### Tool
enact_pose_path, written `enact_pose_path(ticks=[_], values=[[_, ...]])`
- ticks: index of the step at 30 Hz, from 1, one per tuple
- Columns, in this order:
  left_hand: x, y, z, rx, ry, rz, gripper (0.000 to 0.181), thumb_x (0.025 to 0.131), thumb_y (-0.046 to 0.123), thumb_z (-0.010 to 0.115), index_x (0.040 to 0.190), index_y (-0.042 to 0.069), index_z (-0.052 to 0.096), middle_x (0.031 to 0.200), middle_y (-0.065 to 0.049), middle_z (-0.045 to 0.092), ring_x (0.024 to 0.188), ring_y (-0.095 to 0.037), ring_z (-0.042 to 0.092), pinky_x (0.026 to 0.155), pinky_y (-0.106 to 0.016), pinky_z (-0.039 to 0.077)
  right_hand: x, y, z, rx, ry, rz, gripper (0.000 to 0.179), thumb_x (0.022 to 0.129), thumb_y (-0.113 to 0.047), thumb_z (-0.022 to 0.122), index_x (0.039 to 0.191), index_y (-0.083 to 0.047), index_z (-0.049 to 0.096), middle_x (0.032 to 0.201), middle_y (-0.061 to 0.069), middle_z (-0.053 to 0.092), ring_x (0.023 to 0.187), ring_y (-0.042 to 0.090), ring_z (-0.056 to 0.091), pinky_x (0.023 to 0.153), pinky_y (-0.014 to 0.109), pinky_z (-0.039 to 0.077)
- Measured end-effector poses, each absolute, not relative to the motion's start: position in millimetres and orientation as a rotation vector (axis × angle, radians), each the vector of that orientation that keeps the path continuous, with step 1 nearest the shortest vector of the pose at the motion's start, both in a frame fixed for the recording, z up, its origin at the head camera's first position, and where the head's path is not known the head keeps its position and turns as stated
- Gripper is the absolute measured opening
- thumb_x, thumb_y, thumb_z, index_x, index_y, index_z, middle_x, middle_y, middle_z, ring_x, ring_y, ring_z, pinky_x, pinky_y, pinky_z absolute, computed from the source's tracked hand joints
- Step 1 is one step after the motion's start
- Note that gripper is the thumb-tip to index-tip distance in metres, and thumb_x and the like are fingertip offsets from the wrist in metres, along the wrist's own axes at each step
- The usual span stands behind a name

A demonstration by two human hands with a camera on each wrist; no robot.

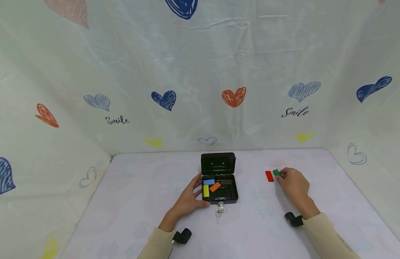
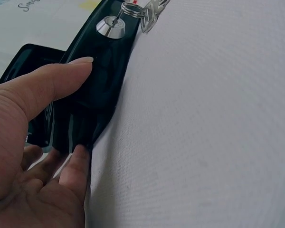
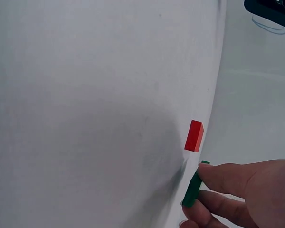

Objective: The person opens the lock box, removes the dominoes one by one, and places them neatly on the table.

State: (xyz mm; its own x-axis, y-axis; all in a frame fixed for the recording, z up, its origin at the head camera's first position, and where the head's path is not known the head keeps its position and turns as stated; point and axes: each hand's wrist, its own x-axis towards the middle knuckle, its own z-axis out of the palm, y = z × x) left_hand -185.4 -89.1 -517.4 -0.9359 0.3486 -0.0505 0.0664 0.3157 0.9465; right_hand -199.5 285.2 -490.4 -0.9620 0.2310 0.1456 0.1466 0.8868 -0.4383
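A black metal cash box [image 1: 230, 197] stands on the table with its lid [image 1: 218, 163] raised. Inside lie a blue block [image 1: 208, 182], a yellow block [image 1: 206, 191], an orange block [image 1: 215, 186] and a brown block [image 1: 225, 182]. My left hand [image 1: 188, 198] grips the box's front left corner, thumb on the front wall and fingers along the side, as the left wrist view shows. Between thumb and fingers, my right hand [image 1: 294, 183] pinches a green block [image 3: 193, 189]. Just left of it, a red block [image 3: 194, 136] lies on the table.
A silver lock [image 2: 111, 27] sits in the box's front, and keys [image 1: 218, 215] hang from it over the white tabletop [image 1: 148, 194]. Behind the table's back edge hangs a white sheet [image 1: 193, 122] printed with hearts.
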Motion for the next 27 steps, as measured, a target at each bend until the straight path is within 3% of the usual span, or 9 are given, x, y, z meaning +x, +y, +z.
enact_pose_path(ticks=[27], values=[[-187.0, -89.6, -519.7, 0.361, 2.322, 1.662, 0.108, 0.065, 0.012, 0.085, 0.148, 0.027, 0.018, 0.149, 0.000, 0.027, 0.129, -0.025, 0.039, 0.099, -0.033, 0.042, -204.9, 279.4, -491.7, -0.292, -2.901, 0.620, 0.026, 0.083, -0.015, 0.065, 0.096, 0.007, 0.065, 0.088, 0.021, 0.065, 0.062, 0.025, 0.054, 0.041, 0.028, 0.043]])
